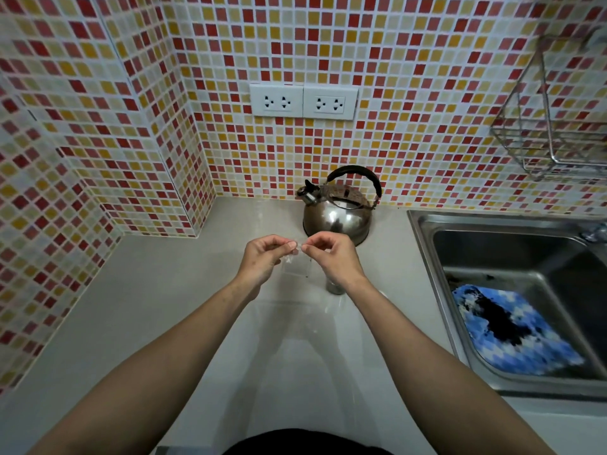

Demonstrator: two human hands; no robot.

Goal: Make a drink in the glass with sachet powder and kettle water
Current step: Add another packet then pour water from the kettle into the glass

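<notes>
A small clear sachet [297, 266] hangs between my two hands above the grey counter. My left hand [264, 259] pinches its top left corner and my right hand [331, 257] pinches the top right, thumbs nearly touching. The glass [334, 287] stands on the counter under my right wrist, and only its base shows. A steel kettle [338, 211] with a black handle sits just behind my hands, near the tiled wall.
A steel sink [423, 224] lies to the right with a blue and black cloth [515, 330] in it. A wire rack [558, 139] hangs on the wall at upper right. Two double sockets [303, 101] sit above the kettle. Tiled walls close the back and left.
</notes>
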